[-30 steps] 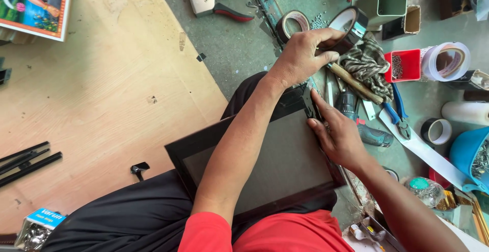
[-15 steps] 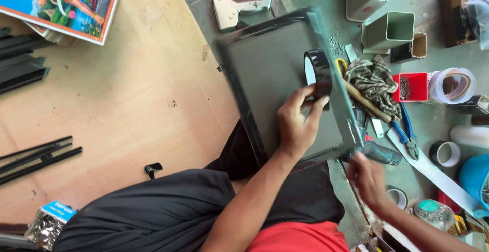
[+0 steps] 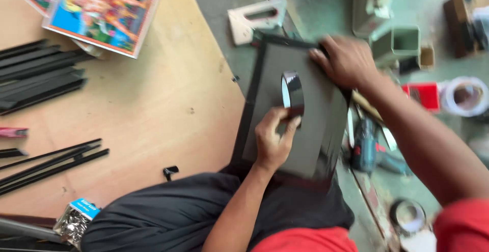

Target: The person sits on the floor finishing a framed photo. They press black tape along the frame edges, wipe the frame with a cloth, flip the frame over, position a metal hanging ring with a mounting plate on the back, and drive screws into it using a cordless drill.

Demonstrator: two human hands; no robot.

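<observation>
In the middle of the frame, the left hand point(image 3: 272, 142) has its fingers closed around a roll of black tape point(image 3: 293, 94) on the back of a dark frame point(image 3: 300, 124). The right hand point(image 3: 346, 61) lies flat on the top edge, fingers spread. No tape looks stuck on yet

A pale plywood sheet point(image 3: 127, 104) is laid over a grey-green floor point(image 3: 316, 7). On the plywood, colourful picture prints point(image 3: 104, 12) are seen at its far edge, black frame strips point(image 3: 35, 74) left of the prints, and more strips point(image 3: 51, 163) nearer. A white tape roll point(image 3: 464, 96) is set on the floor, right of the plywood.
</observation>
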